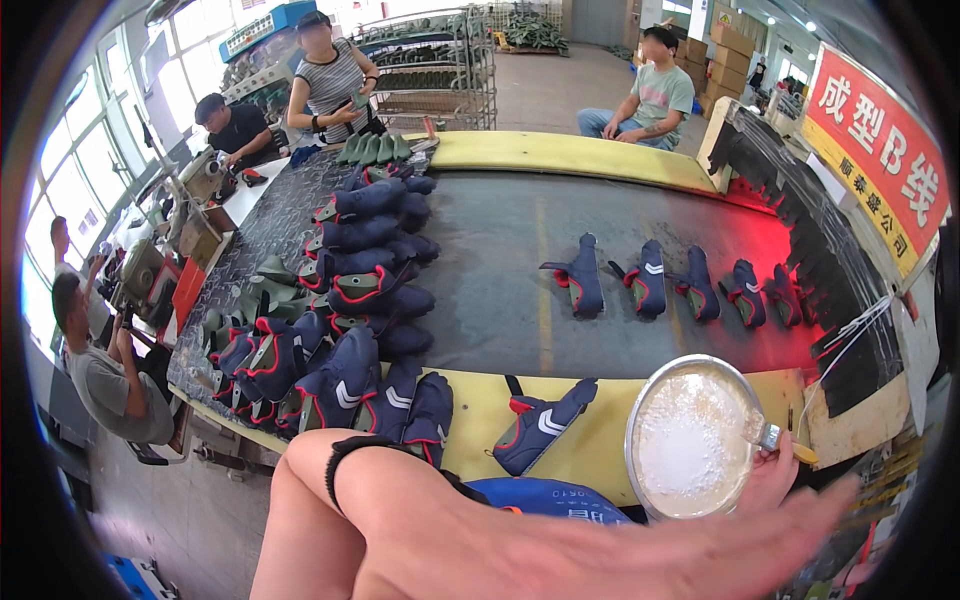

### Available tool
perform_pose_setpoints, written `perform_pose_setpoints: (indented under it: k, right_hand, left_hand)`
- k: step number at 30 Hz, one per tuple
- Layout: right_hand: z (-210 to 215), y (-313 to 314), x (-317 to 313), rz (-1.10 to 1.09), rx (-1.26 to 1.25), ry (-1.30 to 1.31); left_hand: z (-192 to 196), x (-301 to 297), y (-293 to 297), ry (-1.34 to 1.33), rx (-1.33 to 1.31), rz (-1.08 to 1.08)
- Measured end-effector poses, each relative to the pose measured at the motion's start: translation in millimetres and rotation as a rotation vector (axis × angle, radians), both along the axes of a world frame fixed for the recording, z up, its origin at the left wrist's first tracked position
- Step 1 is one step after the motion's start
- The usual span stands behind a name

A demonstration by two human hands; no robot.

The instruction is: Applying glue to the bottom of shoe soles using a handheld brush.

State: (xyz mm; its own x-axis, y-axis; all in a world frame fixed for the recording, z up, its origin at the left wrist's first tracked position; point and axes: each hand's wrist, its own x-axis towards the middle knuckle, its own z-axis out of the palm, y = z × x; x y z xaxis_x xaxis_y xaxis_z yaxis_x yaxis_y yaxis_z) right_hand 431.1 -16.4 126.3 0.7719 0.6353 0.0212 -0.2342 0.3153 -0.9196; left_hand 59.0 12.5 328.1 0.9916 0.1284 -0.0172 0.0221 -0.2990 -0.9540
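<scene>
My left hand [560, 550] is raised close to the camera, reaching across from the lower left. Its fingers are stretched out to the right and smeared by motion; nothing shows in it. A black band [350, 462] circles that arm. Partly hidden behind those fingers, my right hand [768, 488] grips a brush [772, 437] with a metal collar and yellow handle, at the rim of a round metal pan [632, 450] of white paste [690, 440]. A navy shoe upper [545, 425] with red lining and white stripes lies on the yellow ledge left of the pan.
Many navy shoe uppers [370, 235] on green lasts crowd the left of the grey conveyor belt [490, 260]. Several more uppers [645, 278] stand in a row toward the red-lit opening [770, 240]. A person [655, 95] sits beyond the far yellow ledge [560, 150]; others are at left.
</scene>
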Motion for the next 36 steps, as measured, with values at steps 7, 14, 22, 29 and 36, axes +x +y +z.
perform_pose_setpoints:
  k: [7, 14, 22, 29, 36]
  right_hand:
    - [-1.9, -32.0, 9.5, -0.025, 0.017, -0.042]
    - [8.0, -18.3, -5.6, 0.054, 0.070, -0.040]
    - [3.5, -11.0, -33.2, 0.101, 0.020, -0.047]
    - [0.9, -0.3, -36.6, 0.074, -0.022, 0.051]
    - [-8.1, -1.7, -39.2, 0.018, -0.012, -0.101]
  left_hand:
    - [-2.7, -6.7, 1.9, -0.292, -0.497, -0.295]
    - [-38.0, 12.5, -20.4, -0.600, -1.124, -0.573]
    - [-62.7, 32.0, -10.6, -0.896, -1.793, -0.854]
    - [-60.5, 38.5, 8.3, -1.176, -2.265, -1.081]
    - [-106.6, -10.3, 83.9, -1.683, -2.795, -0.665]
